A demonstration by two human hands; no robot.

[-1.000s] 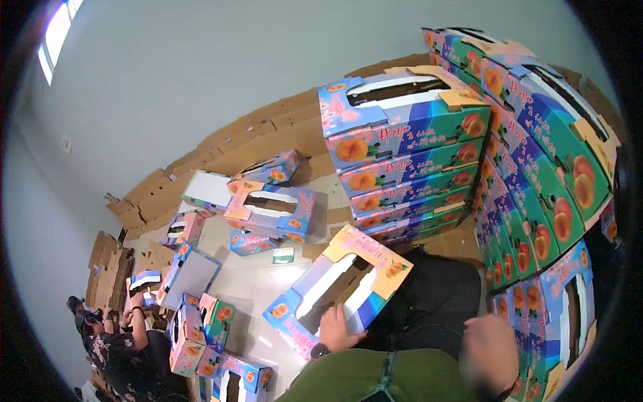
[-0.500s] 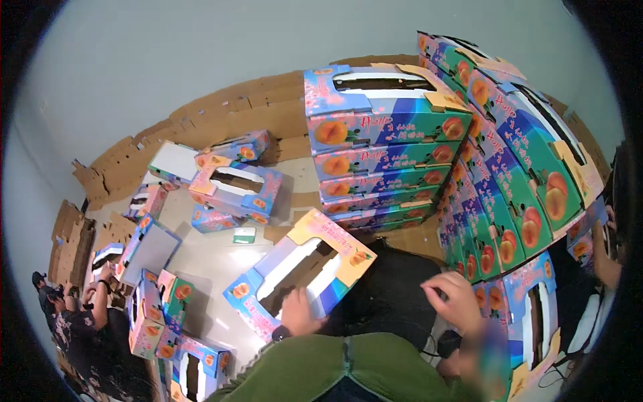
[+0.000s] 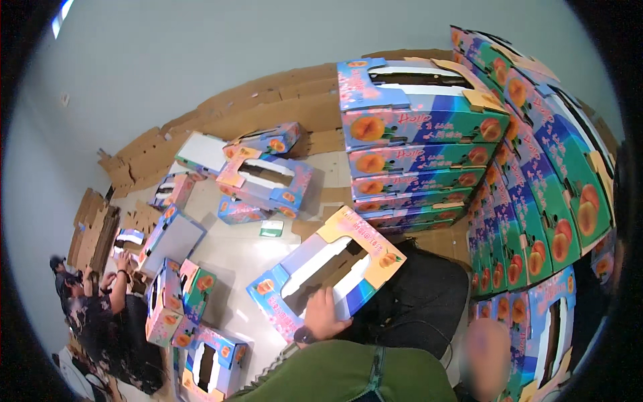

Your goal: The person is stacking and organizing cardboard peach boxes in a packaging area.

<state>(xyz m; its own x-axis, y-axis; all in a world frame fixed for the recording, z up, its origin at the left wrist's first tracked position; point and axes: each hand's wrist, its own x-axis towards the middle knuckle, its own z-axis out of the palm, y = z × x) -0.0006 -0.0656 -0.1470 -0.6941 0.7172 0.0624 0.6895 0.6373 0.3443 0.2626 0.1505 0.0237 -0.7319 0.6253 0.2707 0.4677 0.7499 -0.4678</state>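
Observation:
An orange-and-blue fruit carton [image 3: 335,231] lies tilted in front of me, its long top cutout showing a brown inside. My left hand [image 3: 325,315] grips its near edge, fingers lying over the white flap and thumb to the right. At the lower right, beside the stacked cartons, my right hand [image 3: 485,355] is only a smeared skin-coloured patch. Its fingers cannot be made out, nor whether they touch anything. Dark trousers [image 3: 422,301] show just right of the carton.
A tall stack of cartons [image 3: 425,127] stands ahead, with more rows [image 3: 536,221] on the right. Several loose cartons [image 3: 264,181] lie on the pale floor [image 3: 231,268] to the left. A co-worker [image 3: 107,321] sits at far left. Brown cardboard [image 3: 261,104] lines the wall.
The view has swung left, shifting the scene rightward. My right hand, earlier raised beside the stack with fingers bent, has dropped lower and is now blurred. My left hand stays on the carton.

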